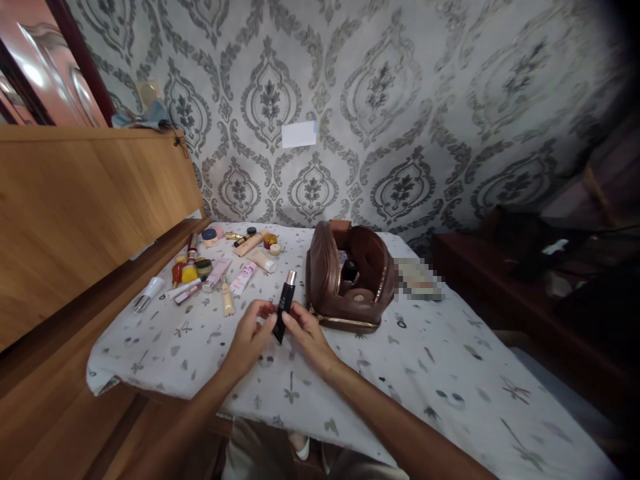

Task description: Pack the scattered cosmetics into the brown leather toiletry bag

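From the head view, you held the black tube (285,307) in front of you, above the near part of the cloth (400,387), its pale cap pointing up and away and its flat end down towards you. Your left hand (254,333) was closed in to a narrow grip, thumb at the tube's left edge and fingers curled near it; your right hand (307,337) closed on the other side, thumb on the front and fingers mostly hidden behind. Sharing it between both hands probably kept so slim a thing from twisting, and with the thumbs low, the printed upper part and the cap were left uncovered, perhaps so that you could look it over. Just beyond your right hand stood the brown bag (320,267), its mouth gaping so that a black-capped item (350,270) showed inside; its wide base and stiff-looking walls seemed to keep it upright without a hand on it. The gold zip (350,325) ran along its lower front. To your left, the pink tube (244,278), the cream tube (227,300) and the amber pot (271,241) lay apart from the bag among other small items, loosely spread, which likely made each easy to pick out. Beside the bag's right, something flat (423,280) was too blurred to name
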Action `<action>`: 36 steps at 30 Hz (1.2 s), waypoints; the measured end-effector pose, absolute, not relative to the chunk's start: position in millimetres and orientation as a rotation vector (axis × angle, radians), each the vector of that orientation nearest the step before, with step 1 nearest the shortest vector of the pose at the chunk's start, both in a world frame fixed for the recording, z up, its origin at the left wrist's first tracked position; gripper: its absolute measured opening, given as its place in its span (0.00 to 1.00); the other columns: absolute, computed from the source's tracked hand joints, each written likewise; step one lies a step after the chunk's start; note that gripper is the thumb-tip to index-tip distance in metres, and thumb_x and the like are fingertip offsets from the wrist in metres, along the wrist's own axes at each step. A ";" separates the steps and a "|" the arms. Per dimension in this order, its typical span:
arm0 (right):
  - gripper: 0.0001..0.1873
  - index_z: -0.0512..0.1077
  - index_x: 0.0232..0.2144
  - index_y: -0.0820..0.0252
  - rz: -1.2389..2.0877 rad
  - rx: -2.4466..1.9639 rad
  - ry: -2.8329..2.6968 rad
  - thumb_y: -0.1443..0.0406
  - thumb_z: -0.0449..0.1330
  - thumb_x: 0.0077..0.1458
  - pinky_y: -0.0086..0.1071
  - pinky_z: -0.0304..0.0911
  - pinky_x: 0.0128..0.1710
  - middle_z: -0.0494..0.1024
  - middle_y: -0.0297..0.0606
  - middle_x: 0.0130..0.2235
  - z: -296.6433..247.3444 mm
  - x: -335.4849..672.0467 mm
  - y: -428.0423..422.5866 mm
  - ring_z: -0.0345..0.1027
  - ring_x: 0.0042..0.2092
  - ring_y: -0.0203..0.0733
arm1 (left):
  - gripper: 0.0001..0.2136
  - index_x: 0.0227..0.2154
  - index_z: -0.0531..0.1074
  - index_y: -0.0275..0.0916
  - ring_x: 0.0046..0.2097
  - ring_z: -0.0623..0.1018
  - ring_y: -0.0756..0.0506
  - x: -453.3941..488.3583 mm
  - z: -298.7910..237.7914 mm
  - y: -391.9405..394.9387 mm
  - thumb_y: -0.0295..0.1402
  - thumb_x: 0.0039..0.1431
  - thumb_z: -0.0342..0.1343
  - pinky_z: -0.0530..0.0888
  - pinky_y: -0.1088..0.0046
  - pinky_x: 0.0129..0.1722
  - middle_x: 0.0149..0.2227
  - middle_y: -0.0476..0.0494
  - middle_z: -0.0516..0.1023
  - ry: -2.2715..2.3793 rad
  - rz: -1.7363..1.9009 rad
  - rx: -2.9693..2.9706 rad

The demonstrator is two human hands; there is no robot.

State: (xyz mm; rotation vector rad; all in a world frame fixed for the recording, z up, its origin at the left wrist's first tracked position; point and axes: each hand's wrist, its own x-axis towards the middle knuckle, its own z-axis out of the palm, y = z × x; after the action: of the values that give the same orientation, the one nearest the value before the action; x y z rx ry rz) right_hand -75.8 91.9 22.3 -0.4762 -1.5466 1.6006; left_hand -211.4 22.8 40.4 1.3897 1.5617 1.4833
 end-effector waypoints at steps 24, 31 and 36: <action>0.22 0.75 0.37 0.59 1.497 -0.574 -1.539 0.47 0.64 0.51 0.29 0.56 0.27 0.70 0.31 0.27 31.5 -65.2 89.2 0.59 0.26 0.34 | 0.15 0.35 0.76 0.42 0.25 0.73 0.47 -241.8 123.9 35.9 0.44 0.46 0.65 0.72 0.74 0.25 0.25 0.49 0.75 1.556 1.276 1.485; 0.28 0.72 0.31 0.61 1.865 -0.553 -1.148 0.42 0.67 0.44 0.27 0.47 0.19 0.69 0.28 0.20 28.9 -70.3 94.8 0.53 0.18 0.29 | 0.18 0.35 0.74 0.39 0.26 0.75 0.48 -252.7 119.5 45.2 0.45 0.45 0.67 0.73 0.73 0.29 0.25 0.50 0.76 1.525 1.412 1.383; 0.34 0.73 0.30 0.62 2.062 -0.474 -0.973 0.36 0.57 0.49 0.27 0.44 0.17 0.69 0.30 0.20 29.3 -68.3 99.3 0.52 0.17 0.29 | 0.20 0.33 0.74 0.38 0.27 0.75 0.48 -254.3 129.5 49.7 0.46 0.41 0.69 0.74 0.73 0.29 0.26 0.48 0.76 1.521 1.616 1.320</action>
State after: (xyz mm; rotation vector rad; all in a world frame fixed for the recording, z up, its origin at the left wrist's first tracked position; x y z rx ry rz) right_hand -68.3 99.3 29.3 -0.4741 -0.9729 2.0620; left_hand -254.3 49.7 129.5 1.3196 1.5210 1.6156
